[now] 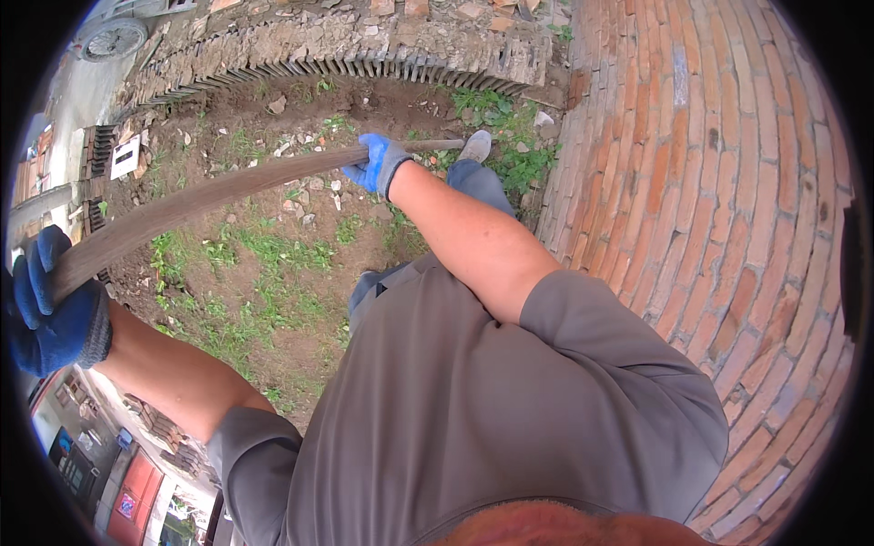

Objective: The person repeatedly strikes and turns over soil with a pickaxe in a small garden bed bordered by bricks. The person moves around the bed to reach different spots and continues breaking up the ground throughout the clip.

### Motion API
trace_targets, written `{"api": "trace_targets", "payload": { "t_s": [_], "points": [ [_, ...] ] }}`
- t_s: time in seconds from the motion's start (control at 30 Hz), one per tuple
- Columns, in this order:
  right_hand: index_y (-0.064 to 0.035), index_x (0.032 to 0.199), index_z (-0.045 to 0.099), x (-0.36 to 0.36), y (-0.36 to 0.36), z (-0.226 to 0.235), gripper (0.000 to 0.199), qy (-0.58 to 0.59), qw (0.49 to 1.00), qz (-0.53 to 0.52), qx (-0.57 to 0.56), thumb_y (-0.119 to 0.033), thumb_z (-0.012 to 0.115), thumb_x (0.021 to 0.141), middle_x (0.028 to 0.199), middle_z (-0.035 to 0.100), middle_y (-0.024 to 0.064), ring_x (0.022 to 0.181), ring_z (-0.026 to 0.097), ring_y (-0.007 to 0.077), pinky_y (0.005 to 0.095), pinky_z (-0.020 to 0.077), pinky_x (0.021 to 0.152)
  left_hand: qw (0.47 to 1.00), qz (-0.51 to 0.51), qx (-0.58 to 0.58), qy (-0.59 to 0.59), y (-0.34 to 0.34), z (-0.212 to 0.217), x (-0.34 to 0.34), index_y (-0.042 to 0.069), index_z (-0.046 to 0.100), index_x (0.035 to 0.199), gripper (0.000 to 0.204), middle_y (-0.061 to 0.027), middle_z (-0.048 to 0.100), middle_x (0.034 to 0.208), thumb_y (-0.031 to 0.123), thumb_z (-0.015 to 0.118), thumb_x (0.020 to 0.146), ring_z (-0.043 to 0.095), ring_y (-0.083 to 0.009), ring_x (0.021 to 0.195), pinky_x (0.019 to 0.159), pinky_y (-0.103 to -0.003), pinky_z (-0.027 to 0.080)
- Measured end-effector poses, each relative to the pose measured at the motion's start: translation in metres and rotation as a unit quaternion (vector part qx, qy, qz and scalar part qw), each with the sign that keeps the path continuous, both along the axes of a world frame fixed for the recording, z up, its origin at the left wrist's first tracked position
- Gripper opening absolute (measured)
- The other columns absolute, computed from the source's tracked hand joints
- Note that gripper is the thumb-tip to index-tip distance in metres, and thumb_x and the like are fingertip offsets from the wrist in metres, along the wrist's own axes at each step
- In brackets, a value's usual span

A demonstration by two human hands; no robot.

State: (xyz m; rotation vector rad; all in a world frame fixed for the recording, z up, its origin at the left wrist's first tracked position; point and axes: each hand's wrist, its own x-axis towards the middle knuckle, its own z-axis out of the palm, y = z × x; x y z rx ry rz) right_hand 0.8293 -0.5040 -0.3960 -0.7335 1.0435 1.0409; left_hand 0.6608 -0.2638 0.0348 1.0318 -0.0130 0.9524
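A long, worn wooden pole (218, 193) slants across the view, looking thicker at the left and thinner toward my right shoe. Blue work gloves with grey cuffs cover both hands. My left hand (53, 305) is closed around the pole's near end at the far left edge. Farther along it, my right hand (371, 166) wraps the shaft from above. Beyond that hand the pole runs to a spot beside my grey shoe (475, 146). Whether a tool head is fixed at that far end, I cannot tell.
A red brick wall (674, 182) rises close on my right. Stacked roof tiles (364, 56) form a long row ahead. Weeds (273, 264) and broken rubble cover the dirt. A vehicle wheel (111, 40) shows at top left, a red door (137, 496) at lower left.
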Motion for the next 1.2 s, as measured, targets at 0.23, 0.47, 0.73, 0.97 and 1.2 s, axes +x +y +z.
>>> {"api": "trace_targets", "payload": {
  "t_s": [0.23,0.47,0.73,0.97,1.2],
  "points": [
    [-0.0054,0.122,0.051,-0.100,0.022,-0.042,0.024,-0.003,0.995,0.086,-0.052,-0.022,0.053,0.105,0.112,0.067,0.0144,0.102,0.071,0.0337,0.0549,0.0639,0.087,0.997,-0.051,-0.042,0.028,0.023,-0.071,-0.207,0.011,0.074,0.113,0.028,0.0089,0.055,0.064,0.032,0.061,0.101,0.049,-0.0099,0.061,0.079,-0.035,0.036],
    [-0.0095,0.119,0.055,-0.166,0.012,-0.101,0.026,-0.001,0.973,0.194,-0.123,-0.029,0.046,0.104,0.111,0.067,0.0134,0.105,0.067,0.0301,0.0513,0.0532,0.094,0.995,0.016,-0.101,0.013,-0.028,-0.116,-0.325,0.017,0.072,0.097,0.013,0.0088,0.060,0.063,0.026,0.078,0.089,0.056,-0.0080,0.059,0.076,-0.032,0.037],
    [-0.0102,0.117,0.056,-0.191,0.020,-0.180,0.022,0.065,0.964,0.208,-0.151,-0.026,0.048,0.103,0.107,0.068,0.0105,0.095,0.068,0.0297,0.0524,0.0531,0.087,0.979,0.077,-0.187,0.009,-0.008,-0.158,-0.360,0.016,0.073,0.088,0.010,0.0087,0.063,0.062,0.018,0.081,0.081,0.058,-0.0073,0.057,0.073,-0.027,0.041],
    [-0.0143,0.123,0.058,-0.217,0.030,-0.235,0.027,0.084,0.957,0.246,-0.129,-0.029,0.042,0.108,0.119,0.070,0.0078,0.101,0.069,0.0258,0.0451,0.0535,0.091,0.978,0.110,-0.177,0.028,0.027,-0.190,-0.367,0.017,0.068,0.086,0.015,0.0109,0.061,0.059,0.021,0.082,0.082,0.056,-0.0052,0.054,0.066,-0.023,0.041],
    [-0.0121,0.120,0.061,-0.151,0.042,-0.168,0.030,0.028,0.981,0.177,-0.078,-0.031,0.042,0.108,0.118,0.070,0.0082,0.100,0.069,0.0271,0.0451,0.0552,0.094,0.983,0.001,-0.181,0.020,0.059,-0.142,-0.308,0.017,0.071,0.093,0.014,0.0097,0.059,0.062,0.023,0.081,0.086,0.053,-0.0091,0.061,0.078,-0.033,0.036]
  ]
}}
